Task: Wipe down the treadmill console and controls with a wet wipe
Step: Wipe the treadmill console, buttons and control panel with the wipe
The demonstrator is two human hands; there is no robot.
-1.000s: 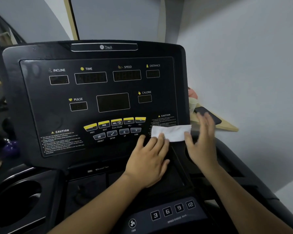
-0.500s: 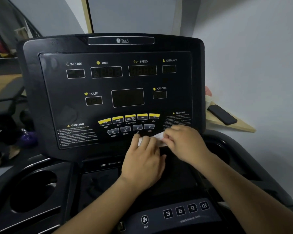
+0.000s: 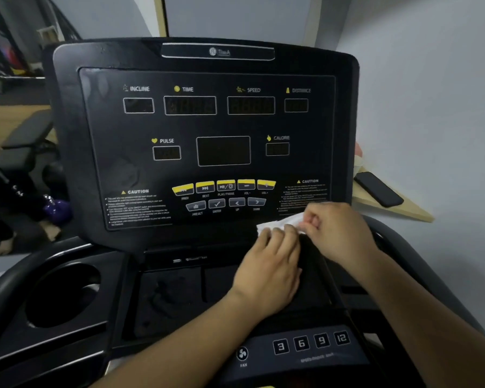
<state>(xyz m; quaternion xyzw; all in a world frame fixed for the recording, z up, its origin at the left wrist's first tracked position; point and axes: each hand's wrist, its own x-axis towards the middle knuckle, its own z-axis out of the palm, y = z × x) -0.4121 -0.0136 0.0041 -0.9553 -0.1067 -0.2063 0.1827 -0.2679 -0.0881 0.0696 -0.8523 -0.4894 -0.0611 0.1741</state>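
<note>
The black treadmill console (image 3: 95, 152) fills the view, with dark displays above and a row of yellow control buttons (image 3: 224, 186) low in the middle. A white wet wipe (image 3: 280, 223) lies folded at the console's lower right edge, under the right caution label. My left hand (image 3: 269, 264) rests on the shelf below the console with its fingertips on the wipe's near edge. My right hand (image 3: 336, 231) pinches the wipe's right end between thumb and fingers. Most of the wipe is hidden by both hands.
A cup holder (image 3: 62, 295) sits at the lower left. Speed keys (image 3: 311, 343) and a fan key (image 3: 242, 354) lie on the near panel. A dark phone (image 3: 378, 189) rests on a wooden board (image 3: 403, 208) at the right, by the white wall.
The wipe was spread flat a second ago with my right hand open beside it. Both hands have since gathered it into a folded strip, and my right hand now pinches it.
</note>
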